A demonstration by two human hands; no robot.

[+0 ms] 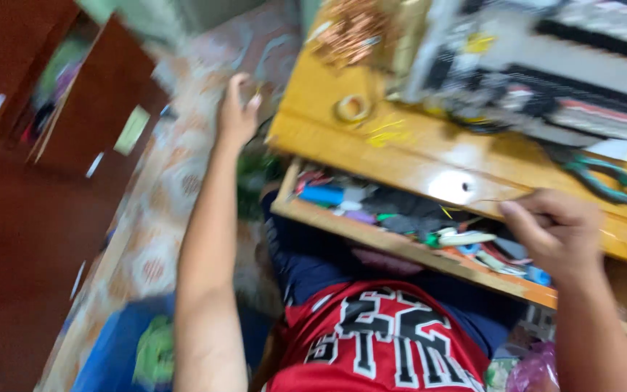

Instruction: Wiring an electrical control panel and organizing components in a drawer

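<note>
Right hand (559,234) pinches a thin wire (489,202) over the open drawer (400,243); left hand (236,112) reaches out, spread, empty — wire could slip into the clutter.

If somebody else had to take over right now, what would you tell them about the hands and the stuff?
Left hand: stretched out past the corner of the wooden desk, fingers spread, holding nothing.
Right hand: fingers pinched over the open drawer; whether it grips something is too blurred to tell.
Drawer: open, full of small tools and bits.
On the desk: tape roll, coil of copper wire, green pliers.
</note>
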